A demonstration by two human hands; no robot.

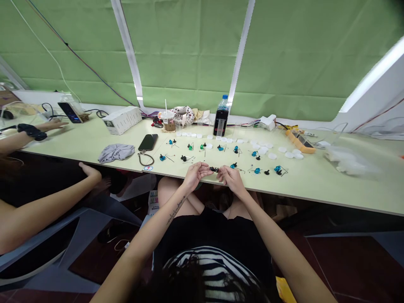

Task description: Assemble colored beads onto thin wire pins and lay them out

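Over the table's front edge, my left hand [195, 175] pinches a small black part [213, 169] between thumb and fingers. My right hand [232, 178] has its fingers curled in at the other end of that part. Its exact kind is too small to make out. Beyond my hands lie several small blue pieces with black knobs and thin bent wires, among them a blue piece [257, 171] to the right and another blue piece [162, 157] to the left. A green piece [190, 147] sits further back, and a lone black knob [267, 172] is near the right-hand pieces.
White round caps [272, 156] run in a row behind the pieces. A phone [148, 142], a grey cloth [116, 152] and a white box [122, 120] are at left. Behind stand a drink cup [169, 122] and a bottle [225, 103]. A yellow device [299, 141] lies right. Another person's arm [50, 198] is at far left.
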